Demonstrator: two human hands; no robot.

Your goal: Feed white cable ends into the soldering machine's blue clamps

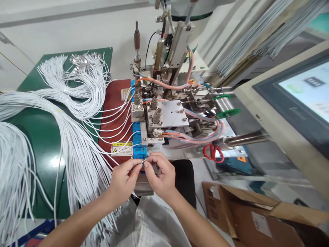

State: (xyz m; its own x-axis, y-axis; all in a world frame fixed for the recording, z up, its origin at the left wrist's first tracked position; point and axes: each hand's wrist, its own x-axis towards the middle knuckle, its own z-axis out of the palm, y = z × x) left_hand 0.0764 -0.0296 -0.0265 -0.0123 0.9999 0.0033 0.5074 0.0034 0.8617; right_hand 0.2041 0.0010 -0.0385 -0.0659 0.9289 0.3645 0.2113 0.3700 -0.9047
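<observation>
Brought together at the lower centre of the frame, just in front of the machine edge. Pinched at the fingertips of the left hand (123,179) and the right hand (161,173), thumb against forefinger on each: a small stripped cable end (144,161), with fine coloured cores showing between the pads. Too small and too covered to tell the count or order of the cores.

Likely to handle as something very light, soft and springy, with thin cores quick to bend, splay or slip. Best to grip the white jacket just behind the cores for control, and to touch the bare ends only lightly; could kink or fray under a hard pinch.

Just beyond the fingertips, running up the centre: a row of blue clamp blocks (137,128), with white cables (84,161) leading in from the left across a maroon plate (110,92). Stuck on that plate, near the left hand: a yellow-edged warning label (122,148).

Further left, draped in thick bundles over a green work surface (45,144): more of the same cables. Right of centre, a bolted metal plate (168,113), a green-flanged wire spool (223,104) and red-handled scissors (211,152). Lower right, an open cardboard box (223,209); upper right, a tilted touchscreen (305,84).
</observation>
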